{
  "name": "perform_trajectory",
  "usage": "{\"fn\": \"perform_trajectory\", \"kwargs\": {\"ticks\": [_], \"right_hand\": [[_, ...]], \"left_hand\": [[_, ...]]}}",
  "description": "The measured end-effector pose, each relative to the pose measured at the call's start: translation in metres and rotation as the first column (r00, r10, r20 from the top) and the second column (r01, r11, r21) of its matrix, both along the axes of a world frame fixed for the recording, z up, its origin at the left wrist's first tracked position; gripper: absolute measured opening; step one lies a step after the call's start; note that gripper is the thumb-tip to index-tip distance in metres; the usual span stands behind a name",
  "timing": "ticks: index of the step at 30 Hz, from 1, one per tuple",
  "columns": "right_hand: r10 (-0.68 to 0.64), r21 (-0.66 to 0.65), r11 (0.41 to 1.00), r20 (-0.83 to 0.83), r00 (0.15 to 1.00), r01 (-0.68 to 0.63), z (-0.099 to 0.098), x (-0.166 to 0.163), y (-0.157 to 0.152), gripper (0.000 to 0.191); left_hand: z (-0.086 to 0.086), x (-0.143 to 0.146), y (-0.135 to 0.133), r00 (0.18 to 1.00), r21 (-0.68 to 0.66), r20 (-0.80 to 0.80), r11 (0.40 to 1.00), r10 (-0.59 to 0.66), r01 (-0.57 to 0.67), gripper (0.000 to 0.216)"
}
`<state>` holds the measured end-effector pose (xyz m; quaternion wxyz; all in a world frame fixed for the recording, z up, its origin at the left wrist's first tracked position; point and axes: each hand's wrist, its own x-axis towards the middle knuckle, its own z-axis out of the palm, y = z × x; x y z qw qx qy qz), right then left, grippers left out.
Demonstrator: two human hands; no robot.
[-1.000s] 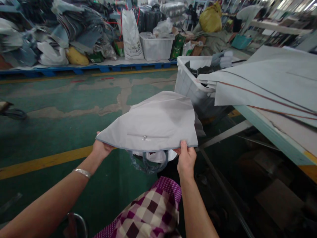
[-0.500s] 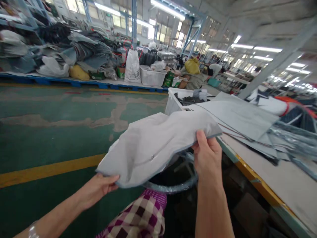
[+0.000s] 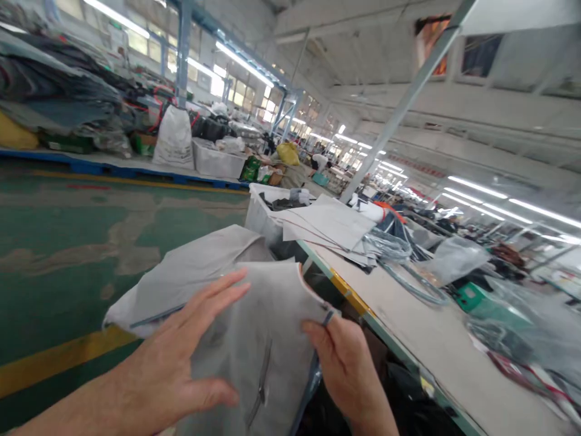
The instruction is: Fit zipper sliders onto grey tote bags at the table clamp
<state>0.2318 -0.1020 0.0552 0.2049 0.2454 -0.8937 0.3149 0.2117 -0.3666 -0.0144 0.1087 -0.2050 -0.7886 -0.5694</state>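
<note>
A light grey fabric piece (image 3: 254,321) with blue-grey edging and a dark zipper-like slit hangs in front of me. My right hand (image 3: 345,357) pinches its upper right edge between thumb and fingers. Over its left part is my left hand (image 3: 181,357), fingers stretched and thumb apart, gripping nothing; whether the palm touches the cloth I cannot tell. More grey fabric (image 3: 181,272) spreads out behind, to the left, and I cannot tell if it belongs to the same piece. The cloth's lower end runs out of the picture.
To the right runs a long table (image 3: 408,327) bearing stacked grey panels (image 3: 331,224), a clear-wrapped coil (image 3: 422,284) and a green box (image 3: 490,303). A white bin (image 3: 261,215) stands at its far end. Fabric heaps lie on a blue pallet (image 3: 100,168) beyond the green floor (image 3: 59,230).
My left hand has let go of the fabric's lower left edge and opened over it. The right hand has come lower, and the cloth now hangs more upright. The view has turned right.
</note>
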Motion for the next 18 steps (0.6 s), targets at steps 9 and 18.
{"fn": "perform_trajectory", "kwargs": {"ticks": [9,18], "right_hand": [[-0.018,-0.051,0.999,-0.062,0.998,0.015,-0.005,0.06,0.006,0.025],[-0.161,0.088,0.985,0.174,0.972,0.147,-0.055,0.054,0.028,0.024]], "left_hand": [[0.098,-0.015,0.073,0.712,-0.234,0.022,0.689,-0.702,0.686,0.026],[0.084,-0.033,0.081,0.813,-0.009,0.107,0.817,-0.572,0.576,0.03]]}}
